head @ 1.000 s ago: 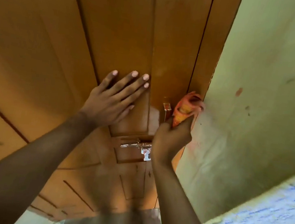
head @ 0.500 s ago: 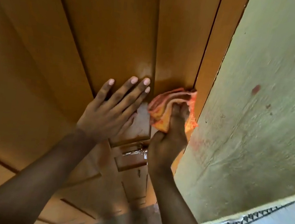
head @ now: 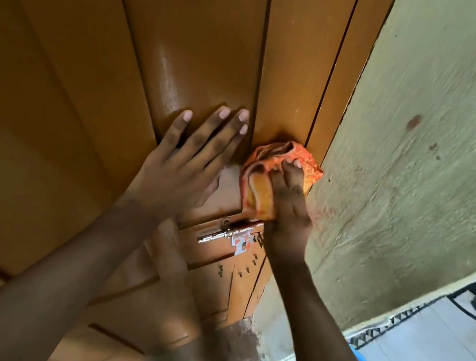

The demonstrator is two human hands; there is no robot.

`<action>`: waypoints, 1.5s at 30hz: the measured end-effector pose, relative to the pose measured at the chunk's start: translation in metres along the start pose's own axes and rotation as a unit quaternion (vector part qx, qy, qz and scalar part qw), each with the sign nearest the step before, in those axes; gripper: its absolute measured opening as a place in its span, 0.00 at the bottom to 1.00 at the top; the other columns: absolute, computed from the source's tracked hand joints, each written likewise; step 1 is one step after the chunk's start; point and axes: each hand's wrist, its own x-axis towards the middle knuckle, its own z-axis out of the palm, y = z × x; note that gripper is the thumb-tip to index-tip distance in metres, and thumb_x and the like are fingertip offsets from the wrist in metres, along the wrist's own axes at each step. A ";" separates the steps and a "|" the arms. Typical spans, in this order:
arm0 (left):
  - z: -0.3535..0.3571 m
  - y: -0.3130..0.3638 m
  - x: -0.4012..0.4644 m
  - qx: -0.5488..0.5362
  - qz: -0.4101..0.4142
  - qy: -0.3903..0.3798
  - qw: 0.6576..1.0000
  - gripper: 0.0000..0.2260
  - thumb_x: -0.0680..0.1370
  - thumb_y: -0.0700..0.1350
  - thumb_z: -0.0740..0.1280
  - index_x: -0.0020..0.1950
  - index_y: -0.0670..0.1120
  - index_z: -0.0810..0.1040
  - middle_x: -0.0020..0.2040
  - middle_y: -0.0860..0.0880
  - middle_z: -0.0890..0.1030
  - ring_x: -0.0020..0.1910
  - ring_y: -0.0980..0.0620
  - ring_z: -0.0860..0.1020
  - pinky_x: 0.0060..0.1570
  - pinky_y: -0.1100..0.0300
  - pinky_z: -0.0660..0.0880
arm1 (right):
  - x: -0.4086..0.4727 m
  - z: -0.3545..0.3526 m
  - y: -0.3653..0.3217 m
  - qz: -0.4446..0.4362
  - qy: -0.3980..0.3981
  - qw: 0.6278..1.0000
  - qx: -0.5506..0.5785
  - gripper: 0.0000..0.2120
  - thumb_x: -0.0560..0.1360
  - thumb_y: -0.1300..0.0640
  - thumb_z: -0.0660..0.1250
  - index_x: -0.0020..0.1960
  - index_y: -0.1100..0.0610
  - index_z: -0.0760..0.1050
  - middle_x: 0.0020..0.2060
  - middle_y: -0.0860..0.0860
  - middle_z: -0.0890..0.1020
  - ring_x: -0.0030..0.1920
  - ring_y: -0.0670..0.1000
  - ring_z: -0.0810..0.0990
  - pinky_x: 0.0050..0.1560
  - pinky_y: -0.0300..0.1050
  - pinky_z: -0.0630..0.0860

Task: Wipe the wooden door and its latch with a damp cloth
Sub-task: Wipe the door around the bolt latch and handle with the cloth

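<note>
While bunched, orange cloth [head: 279, 173] presses glossy door [head: 204, 56].

Upright wooden door [head: 194, 40] — left hand [head: 178, 170] flat on it, orange cloth [head: 280, 170] pressed above metal latch [head: 231, 235].

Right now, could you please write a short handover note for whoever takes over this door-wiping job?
Left hand: open, flat on the brown wooden door, bracing.
Right hand: grip shut on the crumpled orange cloth, pressed to the door's right edge just above the silver metal latch.
Done: a wet sheen shows on the panel above the left hand.
Left: the latch, not under the cloth yet, and the lower door.
</note>
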 end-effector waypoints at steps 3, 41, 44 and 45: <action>0.000 -0.002 0.001 0.000 0.001 0.008 1.000 0.32 0.86 0.54 0.55 0.87 0.42 0.53 0.86 0.43 0.55 0.84 0.44 0.58 0.78 0.42 0.55 | 0.018 -0.001 -0.012 0.096 0.101 0.987 0.080 0.17 0.82 0.61 0.60 0.67 0.63 0.78 0.66 0.57 0.80 0.67 0.53 0.80 0.65 0.47 0.79; 0.003 0.001 0.000 0.036 0.000 -0.005 0.999 0.34 0.85 0.57 0.58 0.87 0.42 0.56 0.86 0.42 0.56 0.84 0.42 0.57 0.79 0.40 0.50 | -0.001 0.024 -0.016 0.122 0.125 0.977 0.120 0.22 0.80 0.65 0.62 0.73 0.55 0.72 0.66 0.59 0.81 0.56 0.63 0.86 0.44 0.53 0.85; 0.004 0.000 -0.001 0.035 -0.004 -0.002 0.999 0.33 0.85 0.56 0.58 0.86 0.42 0.56 0.86 0.42 0.57 0.84 0.43 0.57 0.79 0.40 0.51 | -0.031 0.013 0.006 0.083 0.075 0.992 0.053 0.20 0.79 0.62 0.63 0.71 0.56 0.73 0.63 0.61 0.83 0.53 0.60 0.87 0.41 0.42 0.82; 0.003 0.000 0.000 0.038 -0.005 -0.001 0.999 0.33 0.85 0.56 0.58 0.86 0.42 0.57 0.85 0.42 0.57 0.84 0.43 0.58 0.78 0.40 0.52 | -0.038 0.007 0.009 0.112 0.077 0.988 0.069 0.17 0.79 0.61 0.62 0.67 0.57 0.77 0.55 0.61 0.86 0.46 0.57 0.87 0.38 0.39 0.79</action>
